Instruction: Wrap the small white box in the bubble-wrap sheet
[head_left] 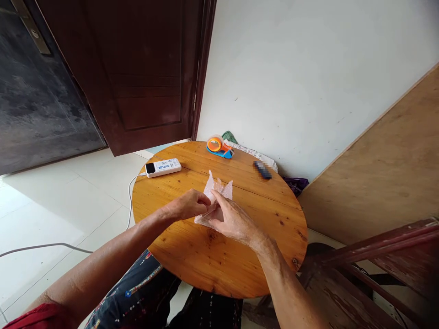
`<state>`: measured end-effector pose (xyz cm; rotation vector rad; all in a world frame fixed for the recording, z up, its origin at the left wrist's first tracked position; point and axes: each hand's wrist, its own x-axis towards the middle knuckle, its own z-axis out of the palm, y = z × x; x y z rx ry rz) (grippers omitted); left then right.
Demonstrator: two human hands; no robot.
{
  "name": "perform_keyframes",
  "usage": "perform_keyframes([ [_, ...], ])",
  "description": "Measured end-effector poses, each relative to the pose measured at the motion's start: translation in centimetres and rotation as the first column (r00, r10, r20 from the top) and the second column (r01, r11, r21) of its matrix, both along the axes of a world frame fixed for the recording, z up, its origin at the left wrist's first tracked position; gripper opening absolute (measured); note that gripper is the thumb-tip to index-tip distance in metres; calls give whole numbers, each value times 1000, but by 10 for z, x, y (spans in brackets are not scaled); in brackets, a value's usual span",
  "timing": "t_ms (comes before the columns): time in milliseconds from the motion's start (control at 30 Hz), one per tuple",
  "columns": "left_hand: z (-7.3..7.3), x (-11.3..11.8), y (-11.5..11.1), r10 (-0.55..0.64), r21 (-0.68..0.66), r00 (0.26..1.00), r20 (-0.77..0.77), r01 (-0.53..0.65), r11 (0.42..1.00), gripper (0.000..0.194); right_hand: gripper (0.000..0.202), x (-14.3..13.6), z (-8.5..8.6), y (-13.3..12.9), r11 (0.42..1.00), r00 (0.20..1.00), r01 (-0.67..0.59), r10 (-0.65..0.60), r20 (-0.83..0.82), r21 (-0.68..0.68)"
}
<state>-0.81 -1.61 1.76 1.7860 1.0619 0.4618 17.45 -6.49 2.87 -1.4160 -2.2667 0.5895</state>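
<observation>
A crumpled piece of translucent pinkish bubble wrap (227, 190) lies near the middle of the round wooden table. From the left, my left hand (191, 204) reaches to its edge with fingers curled and closed on the wrap. My right hand (232, 220) is on the wrap's right side, thumb and fingers apart, touching the sheet. What lies inside or under the wrap is hidden by my hands.
On the wooden table (274, 214) are a white power bank (163, 167) with a cable at left, an orange and blue tape dispenser (219, 147) at the back, and a dark blurred object (262, 169) at back right. A wall stands behind.
</observation>
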Motion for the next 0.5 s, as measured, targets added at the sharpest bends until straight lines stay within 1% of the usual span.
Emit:
perform_keyframes([
  [100,-6,8,-3,28,200,994,-104,-7,980,24,61,19,-3,-10,999,999,34,-35,6,38],
  [200,-10,12,-5,50,282,989,-141,-9,959,23,63,35,-6,-25,996,996,79,-80,25,47],
  [267,-11,12,-5,78,294,987,-141,-33,955,22,61,41,-7,-32,991,992,124,-125,21,47],
  [333,-11,10,-4,73,284,990,-119,-36,958,23,56,42,-9,-35,983,984,176,-177,9,51],
  [433,-14,5,-1,-14,233,997,-72,31,972,23,49,40,-17,-34,961,964,264,-263,-25,78],
  [500,-17,4,0,-45,219,997,-62,57,974,23,45,39,-25,-32,937,942,335,-330,-59,100],
])
